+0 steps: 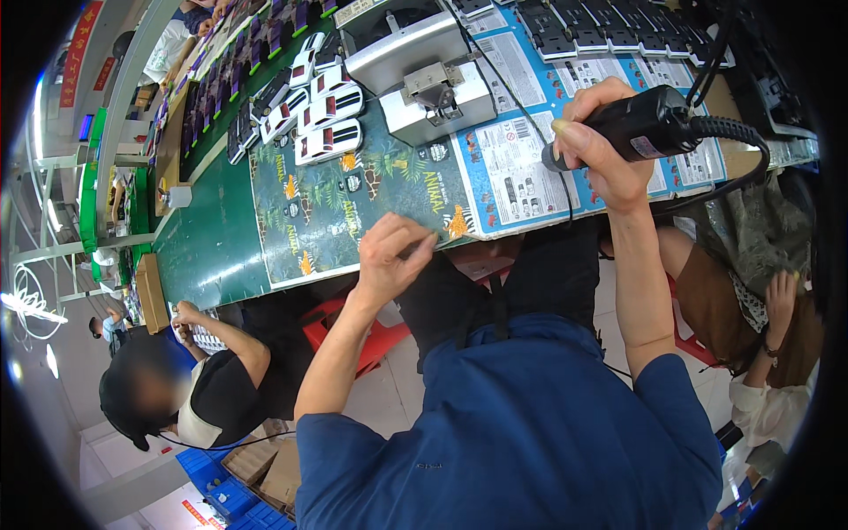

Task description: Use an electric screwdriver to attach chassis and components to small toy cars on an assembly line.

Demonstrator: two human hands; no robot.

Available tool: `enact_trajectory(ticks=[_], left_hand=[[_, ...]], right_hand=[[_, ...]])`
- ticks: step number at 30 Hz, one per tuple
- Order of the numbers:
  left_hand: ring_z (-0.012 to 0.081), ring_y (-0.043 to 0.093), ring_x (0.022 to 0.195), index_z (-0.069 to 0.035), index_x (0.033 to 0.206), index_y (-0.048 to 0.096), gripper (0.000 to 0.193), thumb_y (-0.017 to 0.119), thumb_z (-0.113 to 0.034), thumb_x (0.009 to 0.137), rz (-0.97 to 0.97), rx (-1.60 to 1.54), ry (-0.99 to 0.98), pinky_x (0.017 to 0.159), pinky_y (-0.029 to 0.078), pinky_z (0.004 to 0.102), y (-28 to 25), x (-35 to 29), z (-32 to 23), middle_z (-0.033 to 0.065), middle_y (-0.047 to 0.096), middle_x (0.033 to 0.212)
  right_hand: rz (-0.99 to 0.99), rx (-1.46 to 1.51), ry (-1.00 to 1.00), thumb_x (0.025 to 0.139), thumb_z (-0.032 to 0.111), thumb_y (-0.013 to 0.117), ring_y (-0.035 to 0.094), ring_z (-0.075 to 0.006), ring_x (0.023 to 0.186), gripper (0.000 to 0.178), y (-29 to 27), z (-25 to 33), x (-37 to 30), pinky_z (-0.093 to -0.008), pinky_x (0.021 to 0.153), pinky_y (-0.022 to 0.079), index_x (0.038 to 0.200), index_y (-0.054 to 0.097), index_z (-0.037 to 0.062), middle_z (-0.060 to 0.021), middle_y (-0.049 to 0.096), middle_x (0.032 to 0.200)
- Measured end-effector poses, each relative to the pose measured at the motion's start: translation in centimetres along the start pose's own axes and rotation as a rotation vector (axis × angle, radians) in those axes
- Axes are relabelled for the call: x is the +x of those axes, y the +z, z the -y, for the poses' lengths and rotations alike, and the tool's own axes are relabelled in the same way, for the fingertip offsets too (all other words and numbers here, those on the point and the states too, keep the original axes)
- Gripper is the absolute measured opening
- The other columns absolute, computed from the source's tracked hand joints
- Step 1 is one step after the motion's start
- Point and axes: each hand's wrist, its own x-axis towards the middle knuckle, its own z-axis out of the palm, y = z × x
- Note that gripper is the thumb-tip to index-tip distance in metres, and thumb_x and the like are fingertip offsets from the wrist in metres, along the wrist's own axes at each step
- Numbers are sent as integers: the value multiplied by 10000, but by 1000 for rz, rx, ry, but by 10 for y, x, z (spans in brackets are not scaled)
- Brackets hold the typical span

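My right hand (616, 172) is wrapped round a black electric screwdriver (643, 126), its tip end pointing left over printed blue-and-white card sheets (517, 181). My left hand (386, 265) is at the table's front edge, fingers curled in and thumb against them; whatever they may hold is too small to make out. Beneath and beyond it lies a green printed animal sheet (353, 208). Ahead stands a metal fixture (440, 104) with a clamp-like block on its face. White toy cars (329, 140) with dark windows are grouped left of the fixture.
Black toy car chassis (609, 28) stand in a row at the far right. A dark cable (746, 132) runs from the screwdriver, and a thin cord crosses the sheets. Purple-and-green parts (234, 75) line the far left. One co-worker (203, 380) sits at left, another at right.
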Motion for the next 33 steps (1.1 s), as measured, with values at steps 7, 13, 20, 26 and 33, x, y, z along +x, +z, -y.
enact_trajectory(ticks=[7, 13, 20, 26, 33], left_hand=[[193, 597, 636, -41, 741, 663, 108, 754, 14, 721, -320, 85, 109, 596, 464, 296, -33, 63, -8, 71, 645, 709], [155, 572, 590, -2, 755, 675, 173, 754, -134, 834, -469, 182, 128, 553, 444, 297, -67, 174, -4, 71, 622, 673], [147, 556, 591, -37, 860, 684, 87, 739, -12, 798, -378, 121, -19, 568, 442, 260, -29, 74, -9, 55, 616, 696], [266, 572, 910, -68, 1010, 708, 285, 771, -63, 732, 84, -2, -94, 795, 416, 362, -3, -5, -5, 64, 652, 949], [244, 547, 856, -100, 1003, 716, 258, 765, -86, 750, 169, 46, 40, 749, 362, 351, -4, -5, 7, 21, 627, 915]], right_hand=[[-48, 35, 85, 787, 47, 771, 553, -66, 531, 177, -1, -1, -7, -199, 496, 416, 853, 609, 19, -30, 600, 673], [-53, 110, 83, 808, 51, 744, 545, -77, 517, 163, 2, 1, -5, -204, 487, 414, 854, 591, 21, -38, 589, 648], [-1, 87, 62, 823, 62, 732, 539, -81, 504, 145, -1, -3, 3, -209, 489, 419, 855, 599, 15, -37, 580, 628], [37, 88, 10, 847, 83, 690, 527, -98, 487, 143, -5, -4, 7, -245, 534, 479, 876, 601, -25, -52, 565, 613], [35, 82, 20, 858, 99, 683, 533, -102, 500, 159, -3, -4, 4, -250, 536, 477, 894, 590, -25, -51, 558, 612]])
